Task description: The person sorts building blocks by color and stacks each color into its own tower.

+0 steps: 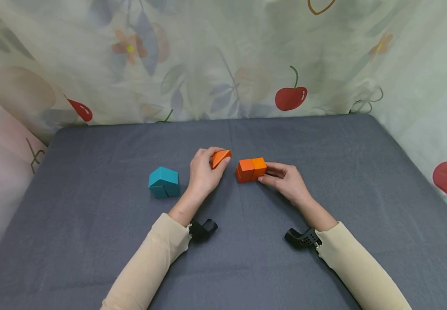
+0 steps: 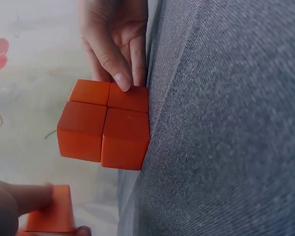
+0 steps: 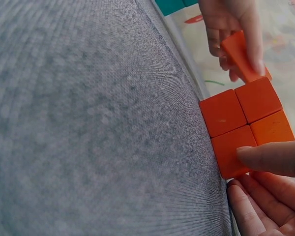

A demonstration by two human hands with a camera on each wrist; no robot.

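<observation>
My left hand (image 1: 201, 172) pinches an orange triangular block (image 1: 221, 158) between thumb and fingers, held above the table just left of a small orange stack. The stack is several orange cubes (image 1: 246, 170), two wide and two high, their faces flush together. At its right end is my right hand (image 1: 290, 184), the thumb (image 3: 268, 158) against the front of the lower right cube and the other fingers round its side. In the left wrist view the triangular block (image 2: 56, 211) appears apart from the cubes (image 2: 105, 130). In the right wrist view it overlaps the upper left cube (image 3: 258, 100).
A teal house-shaped block stack (image 1: 164, 182) with a peaked top stands left of my left forearm. Everything rests on a dark grey cloth-covered table (image 1: 246, 254). A patterned curtain (image 1: 208, 64) hangs along the table's back edge and sides.
</observation>
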